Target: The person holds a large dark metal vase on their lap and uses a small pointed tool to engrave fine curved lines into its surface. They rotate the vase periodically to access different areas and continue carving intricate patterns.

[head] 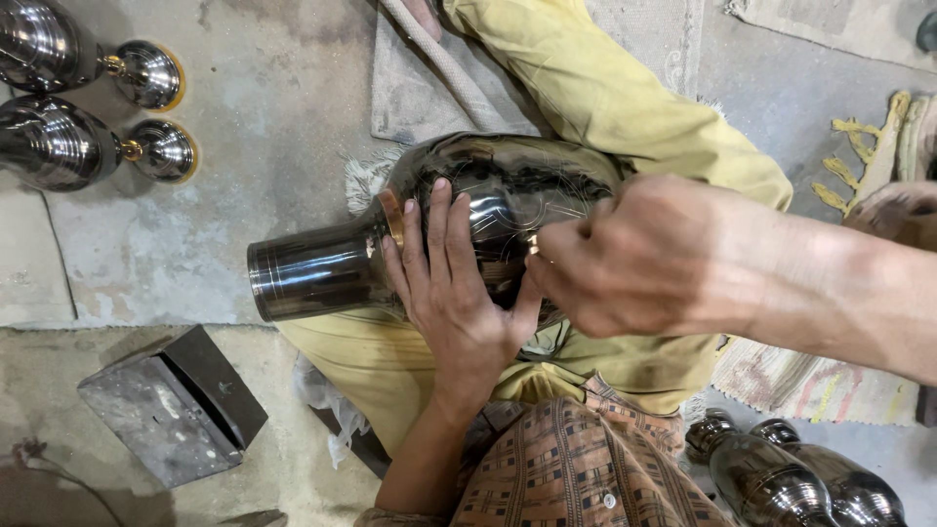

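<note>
The vase (439,234) lies on its side across the lap, long axis running left to right, neck and open mouth pointing left, the round belly to the right over the yellow trousers (625,107). A brass-coloured ring shows where neck meets body, and thin engraved lines cross the dark, shiny belly.

Left hand (454,283) comes up from below, forearm rising out of the checked sleeve (576,468), palm flat on the belly just right of the ring, fingers spread and pointing up the frame. It's open, pressing on the vase rather than wrapping it.

Right hand (634,259) reaches in from the right edge, forearm nearly level, knuckles toward the camera. It's curled into a closed fist against the belly, touching the left thumb; whether it grips a tool, I can't tell.

Around them: two polished vases (59,98) lying at upper left on the concrete floor (264,117), two more vases (800,478) at lower right, a grey metal block (166,405) at lower left.
</note>
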